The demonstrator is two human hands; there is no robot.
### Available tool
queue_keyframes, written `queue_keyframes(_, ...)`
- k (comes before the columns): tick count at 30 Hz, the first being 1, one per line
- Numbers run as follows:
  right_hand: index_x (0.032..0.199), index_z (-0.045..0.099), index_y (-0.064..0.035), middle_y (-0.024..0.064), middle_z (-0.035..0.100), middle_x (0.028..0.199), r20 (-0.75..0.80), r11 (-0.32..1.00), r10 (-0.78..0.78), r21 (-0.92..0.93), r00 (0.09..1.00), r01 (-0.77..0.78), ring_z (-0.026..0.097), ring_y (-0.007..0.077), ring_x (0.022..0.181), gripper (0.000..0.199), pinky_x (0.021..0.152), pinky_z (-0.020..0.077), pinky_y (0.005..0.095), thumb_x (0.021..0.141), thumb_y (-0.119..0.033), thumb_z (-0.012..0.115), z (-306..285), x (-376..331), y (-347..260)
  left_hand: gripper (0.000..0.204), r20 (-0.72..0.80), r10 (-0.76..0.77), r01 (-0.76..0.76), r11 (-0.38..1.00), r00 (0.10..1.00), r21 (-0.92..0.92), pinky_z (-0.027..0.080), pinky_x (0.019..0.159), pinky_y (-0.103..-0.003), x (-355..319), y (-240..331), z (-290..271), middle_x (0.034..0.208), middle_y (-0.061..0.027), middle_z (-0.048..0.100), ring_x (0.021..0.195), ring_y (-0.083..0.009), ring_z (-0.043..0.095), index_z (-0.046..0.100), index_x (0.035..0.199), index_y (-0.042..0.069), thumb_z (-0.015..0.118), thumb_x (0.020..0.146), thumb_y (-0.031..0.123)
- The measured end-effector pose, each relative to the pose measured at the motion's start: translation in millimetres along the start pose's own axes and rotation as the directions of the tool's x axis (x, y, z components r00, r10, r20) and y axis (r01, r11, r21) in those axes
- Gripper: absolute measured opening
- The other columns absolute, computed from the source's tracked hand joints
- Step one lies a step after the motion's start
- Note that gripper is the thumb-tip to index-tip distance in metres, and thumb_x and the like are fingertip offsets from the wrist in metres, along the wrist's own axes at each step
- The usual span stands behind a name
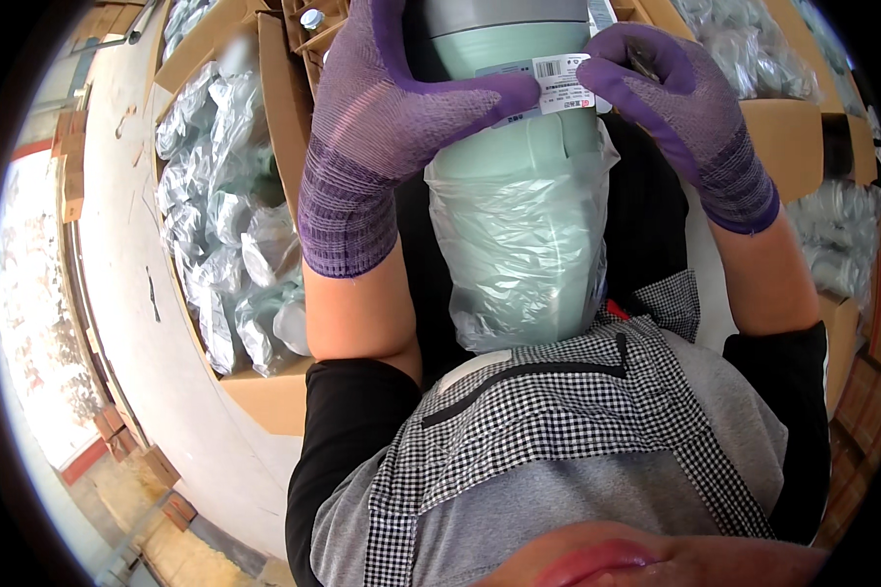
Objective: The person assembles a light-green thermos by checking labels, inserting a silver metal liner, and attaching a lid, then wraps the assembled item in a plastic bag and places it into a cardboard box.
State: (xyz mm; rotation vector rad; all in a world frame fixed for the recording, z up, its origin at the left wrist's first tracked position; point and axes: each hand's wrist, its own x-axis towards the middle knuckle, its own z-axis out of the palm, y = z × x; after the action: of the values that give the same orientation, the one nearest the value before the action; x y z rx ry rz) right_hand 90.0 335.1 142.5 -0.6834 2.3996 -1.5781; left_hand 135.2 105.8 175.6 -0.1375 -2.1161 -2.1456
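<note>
A pale green flask-like container point(499, 147) with a grey end rests against my front. A thin clear plastic bag point(519, 249) covers its near part. Around its middle lies a printed paper label point(558, 86), white and blue-grey. My left hand point(392, 108), in a purple coated glove, is closed on the container's left side, its thumb pressed on the label. At the label's right end, my right hand point(680, 98) is closed, thumb and fingertip pinching the edge. A small dark object point(644, 59) shows among its curled fingers; its kind is unclear.
An open cardboard box point(264, 406) of bagged pale green containers point(225, 205) stands at my left. More cardboard boxes point(778, 147) and bagged containers point(832, 235) are at the right. A small bottle with a blue-white cap point(312, 20) sits in a carton at the top.
</note>
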Motion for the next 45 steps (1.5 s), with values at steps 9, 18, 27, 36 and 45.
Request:
queue_keyframes(9, 0.121, 0.053, -0.0002, 0.0012, 0.053, 0.080, -0.419, 0.972, -0.236, -0.108, 0.877, 0.210, 0.048, 0.0106, 0.070, 0.048, 0.065, 0.0425, 0.0259, 0.090, -0.032, 0.073, 34, 1, 15, 0.078, 0.089, 0.248, -0.264, 0.925, 0.965, 0.273, 0.045, 0.095, -0.031, 14, -39, -16, 0.112, -0.0060, 0.057, 0.106, -0.0152, 0.054, 0.048, 0.123, 0.003, 0.091, 0.061, 0.017)
queue_keyframes(18, 0.124, 0.056, 0.0000, 0.0092, 0.060, 0.104, -0.500, 0.992, -0.086, 0.036, 0.862, 0.120, 0.058, 0.0162, 0.097, 0.028, 0.091, 0.0475, 0.0303, 0.102, -0.019, 0.056, 69, 3, 56, 0.071, 0.013, 0.040, -0.038, 0.987, 0.999, -0.156, 0.042, 0.101, -0.032, 1, -30, 0, 0.115, -0.0091, 0.057, 0.112, -0.0186, 0.054, 0.046, 0.126, 0.003, 0.085, 0.068, 0.014)
queue_keyframes(27, 0.126, 0.051, 0.0007, 0.0057, 0.055, 0.098, -0.444, 0.991, -0.128, -0.025, 0.887, 0.130, 0.051, 0.0137, 0.085, 0.054, 0.077, 0.0437, 0.0295, 0.088, -0.029, 0.074, 56, 7, 30, 0.069, -0.015, 0.282, -0.249, 0.868, 0.959, 0.429, 0.049, 0.095, -0.034, 0, -43, 2, 0.118, -0.0127, 0.061, 0.111, -0.0202, 0.058, 0.049, 0.133, 0.002, 0.083, 0.073, 0.009)
queue_keyframes(36, 0.126, 0.055, -0.0006, 0.0060, 0.062, 0.095, -0.663, 0.907, -0.403, -0.196, 0.631, 0.374, 0.059, 0.0145, 0.089, 0.053, 0.083, 0.0479, 0.0273, 0.087, -0.029, 0.076, 53, 42, 38, 0.035, -0.111, 0.292, -0.285, 0.956, 0.950, 0.074, 0.045, 0.096, -0.027, -1, -53, 2, 0.120, -0.0091, 0.063, 0.108, -0.0139, 0.058, 0.055, 0.131, -0.002, 0.054, 0.097, 0.006)
queue_keyframes(45, 0.118, 0.062, 0.0008, 0.0006, 0.063, 0.094, -0.006, 0.892, -0.425, 0.170, 0.905, 0.419, 0.060, 0.0095, 0.087, 0.031, 0.080, 0.0494, 0.0258, 0.093, -0.016, 0.070, 7, 31, -3, 0.034, -0.070, 0.175, -0.181, 0.981, 0.982, -0.077, 0.046, 0.094, -0.032, 2, -58, -20, 0.109, -0.0111, 0.063, 0.103, -0.0192, 0.059, 0.055, 0.113, 0.002, 0.054, 0.100, 0.033)
